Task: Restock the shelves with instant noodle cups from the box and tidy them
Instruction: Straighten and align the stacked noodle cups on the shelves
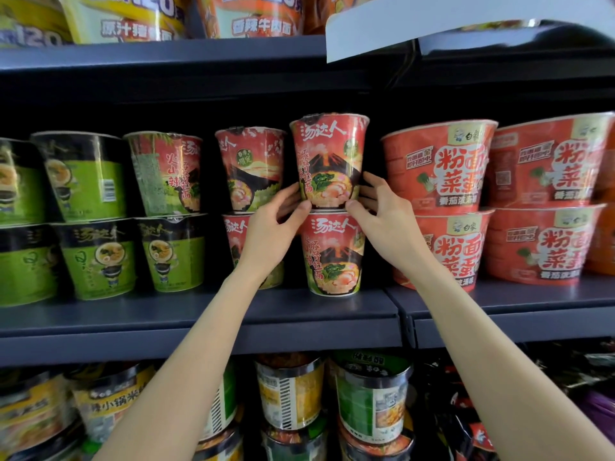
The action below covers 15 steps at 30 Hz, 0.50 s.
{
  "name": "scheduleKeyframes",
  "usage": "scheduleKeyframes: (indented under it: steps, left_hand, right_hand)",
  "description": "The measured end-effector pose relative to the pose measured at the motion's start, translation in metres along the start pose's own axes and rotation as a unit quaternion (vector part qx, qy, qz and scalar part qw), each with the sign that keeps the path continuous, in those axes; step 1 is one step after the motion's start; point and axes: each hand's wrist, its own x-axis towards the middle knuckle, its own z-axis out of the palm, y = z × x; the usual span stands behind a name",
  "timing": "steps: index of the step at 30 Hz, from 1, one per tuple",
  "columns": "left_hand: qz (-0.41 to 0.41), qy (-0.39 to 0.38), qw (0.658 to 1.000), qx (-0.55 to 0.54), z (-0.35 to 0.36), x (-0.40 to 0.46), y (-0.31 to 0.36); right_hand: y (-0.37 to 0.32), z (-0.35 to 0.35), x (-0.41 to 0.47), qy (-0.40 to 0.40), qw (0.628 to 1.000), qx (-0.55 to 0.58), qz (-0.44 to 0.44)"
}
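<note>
A red noodle cup with a volcano picture (pixel 328 154) stands upright on top of a matching red cup (pixel 332 257) on the middle shelf (pixel 199 314). My left hand (pixel 273 224) grips the upper cup's base from the left, thumb at its bottom rim. From the right, my right hand (pixel 379 211) holds the same base, fingers curled round its side. Two more red cups (pixel 249 168) are stacked just left of it. The box is out of view.
Green-and-black cups (pixel 100 207) fill the shelf's left part in two layers. Wide red bowls (pixel 439 168) are stacked at the right, close to my right hand. A white price tag (pixel 416 24) hangs from the upper shelf. Below, the lower shelf holds more cups (pixel 369 394).
</note>
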Motion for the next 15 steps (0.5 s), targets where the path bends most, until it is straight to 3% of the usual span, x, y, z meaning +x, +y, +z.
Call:
scheduleKeyframes:
  steps: [5,8,12,15]
  left_hand:
    - [0.008,0.016,1.0,0.006,0.005,-0.005,-0.002]
    - [0.034,0.039,0.996,0.073,0.005,-0.011,-0.001]
    - [0.122,0.142,0.968,0.169,-0.015,-0.026,0.003]
    - [0.18,0.19,0.947,0.188,-0.048,-0.038,-0.012]
  right_hand:
    - [0.002,0.001,-0.001,0.005,1.0,-0.003,0.001]
    - [0.002,0.004,-0.005,0.035,0.999,-0.023,-0.015]
    - [-0.01,0.008,-0.031,0.137,0.982,-0.047,-0.122]
    - [-0.021,0.024,-0.054,0.114,0.976,-0.009,-0.184]
